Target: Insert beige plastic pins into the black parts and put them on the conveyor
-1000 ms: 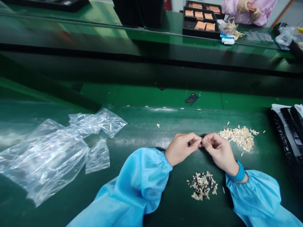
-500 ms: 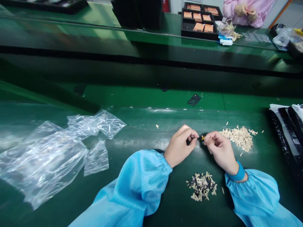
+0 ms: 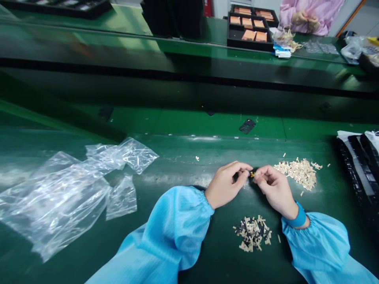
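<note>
Between thumb and finger of my right hand (image 3: 274, 188) is a tiny yellow-orange part (image 3: 252, 174), too small to name more closely. My left hand (image 3: 227, 184) is pinched at the other side of that part, its fingertips right by it; whether they grip it or something else is hidden. A pile of small cream-coloured strips (image 3: 302, 173) lies just beyond my right hand. Nearer to me, below both hands, is a mixed heap of small cream and black pieces (image 3: 253, 233).
Clear plastic bags (image 3: 68, 193) spread over the left of the green worktop (image 3: 166, 236). Black bundled material (image 3: 359, 165) stands at the right edge. Across the raised ledge are black trays with orange pieces (image 3: 250, 43) and a co-worker in a pink sleeve (image 3: 325, 12).
My left fingertips have moved right, closing the gap to the yellow-orange part. My right hand has barely moved. The view has shifted very slightly.
</note>
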A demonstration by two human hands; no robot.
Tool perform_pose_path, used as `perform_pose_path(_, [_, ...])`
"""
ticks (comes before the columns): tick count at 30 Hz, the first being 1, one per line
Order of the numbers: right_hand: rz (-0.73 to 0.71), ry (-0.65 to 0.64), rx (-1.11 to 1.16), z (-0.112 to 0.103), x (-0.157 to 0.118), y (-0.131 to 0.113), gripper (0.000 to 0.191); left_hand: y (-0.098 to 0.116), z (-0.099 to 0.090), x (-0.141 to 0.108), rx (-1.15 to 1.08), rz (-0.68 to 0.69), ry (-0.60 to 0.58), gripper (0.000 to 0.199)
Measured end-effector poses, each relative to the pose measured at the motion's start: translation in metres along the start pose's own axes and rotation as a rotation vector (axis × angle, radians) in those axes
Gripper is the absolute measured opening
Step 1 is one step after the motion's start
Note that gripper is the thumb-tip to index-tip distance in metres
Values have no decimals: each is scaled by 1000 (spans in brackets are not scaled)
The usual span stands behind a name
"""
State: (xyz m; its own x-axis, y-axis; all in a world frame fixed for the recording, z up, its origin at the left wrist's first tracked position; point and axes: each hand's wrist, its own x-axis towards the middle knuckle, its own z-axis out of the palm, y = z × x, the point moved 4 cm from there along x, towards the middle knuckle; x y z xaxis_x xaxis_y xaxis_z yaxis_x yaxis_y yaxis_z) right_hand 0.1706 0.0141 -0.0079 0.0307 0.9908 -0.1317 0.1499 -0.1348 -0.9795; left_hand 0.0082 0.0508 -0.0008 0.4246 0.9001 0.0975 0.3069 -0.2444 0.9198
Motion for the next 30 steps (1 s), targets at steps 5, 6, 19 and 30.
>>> perform_pose_path(5, [-57, 3, -96, 1, -3, 3, 21, 1, 1, 0, 20, -27, -29, 12])
perform_pose_path(6, [-82, 30, -136, 0, -5, 3, 20, 0, 1, 0, 19, -36, -25, 12])
perform_pose_path(19, [-582, 239, -571, 1, -21, -16, 12, -3, 1, 0, -35, -81, 2, 13])
perform_pose_path(30, [-564, 124, -607, 8, -19, -11, 15, -1, 1, -1, -26, -59, -23, 11])
